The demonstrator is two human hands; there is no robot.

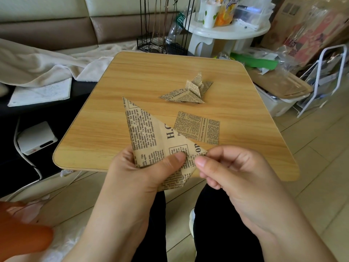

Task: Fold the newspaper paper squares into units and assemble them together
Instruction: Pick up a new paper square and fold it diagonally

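Note:
I hold a newspaper-print paper folded into a triangle (151, 135) above the near edge of the wooden table (113, 103). My left hand (139, 178) grips its lower part, thumb pressed on the front. My right hand (232, 171) pinches the paper's right corner between thumb and forefinger. A flat newspaper square (200, 128) lies on the table just behind the held paper. Farther back sit folded newspaper units (188, 90) joined in a small cluster.
A white round side table (226, 31) with cups and packets stands behind. A black wire rack (162, 44) is at the table's far edge. A lidded bin (279, 91) and white frame (321, 78) are on the right. Cloth and a white box (35, 138) lie left.

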